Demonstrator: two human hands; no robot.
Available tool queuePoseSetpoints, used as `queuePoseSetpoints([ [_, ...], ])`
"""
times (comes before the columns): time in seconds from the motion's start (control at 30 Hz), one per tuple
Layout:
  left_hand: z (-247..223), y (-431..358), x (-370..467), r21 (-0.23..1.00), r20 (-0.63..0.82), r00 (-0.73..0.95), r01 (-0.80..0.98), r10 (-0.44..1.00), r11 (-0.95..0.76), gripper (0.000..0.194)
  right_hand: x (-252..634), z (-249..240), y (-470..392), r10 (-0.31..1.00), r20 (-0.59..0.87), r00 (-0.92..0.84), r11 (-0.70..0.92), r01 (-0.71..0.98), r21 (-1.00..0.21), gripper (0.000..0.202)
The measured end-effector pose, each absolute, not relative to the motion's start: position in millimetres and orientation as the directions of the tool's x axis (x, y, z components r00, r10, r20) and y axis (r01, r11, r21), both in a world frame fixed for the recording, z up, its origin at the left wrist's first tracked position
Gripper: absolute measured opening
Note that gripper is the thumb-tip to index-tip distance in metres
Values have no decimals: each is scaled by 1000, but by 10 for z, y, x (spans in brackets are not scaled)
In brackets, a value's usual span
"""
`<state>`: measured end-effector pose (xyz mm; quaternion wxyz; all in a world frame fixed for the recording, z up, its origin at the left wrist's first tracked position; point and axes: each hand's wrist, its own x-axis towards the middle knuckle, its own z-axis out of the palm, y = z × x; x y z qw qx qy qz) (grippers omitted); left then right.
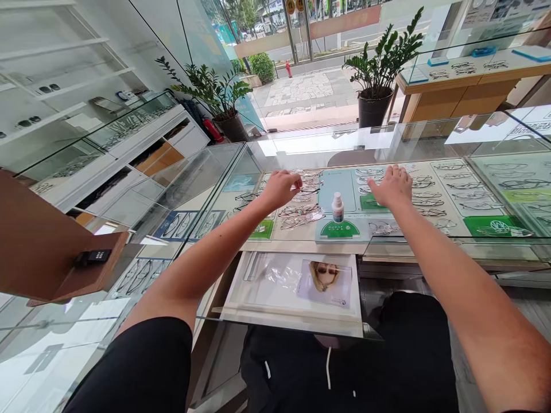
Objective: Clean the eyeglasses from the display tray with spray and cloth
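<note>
The left hand (280, 189), left of the white bottle (338, 210), has curled fingers; whether they meet, I cannot tell. The bottle stands upright on the tabletop (297, 150); a sideways sweep could topple it. Right of it, the right hand (396, 187) spreads its fingers.

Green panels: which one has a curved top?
The half-round panel, just on the near side of the bottle; the other green ones show straight edges.
</note>
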<state>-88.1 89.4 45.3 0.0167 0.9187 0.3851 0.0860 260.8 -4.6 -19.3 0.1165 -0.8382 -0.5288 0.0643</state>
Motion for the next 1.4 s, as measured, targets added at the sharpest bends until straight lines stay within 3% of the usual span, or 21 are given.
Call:
queuePoseSetpoints([
  [0.5,491,1246,-633,19,140,697,708,703,-706,19,2621,-240,-14,897,44,440,-413,869,-271,100],
  [0.77,568,1619,-508,-56,225,640,761,735,-646,26,2583,-209,-21,888,54,456,-427,864,-268,98],
  [1.07,519,1920,-414,-78,125,605,796,787,-600,22,2576,-207,-12,889,41,457,-433,865,-253,98],
  [1.4,473,1901,-454,-97,108,638,770,762,-631,24,2567,-195,-17,886,58,460,-434,867,-247,96],
])
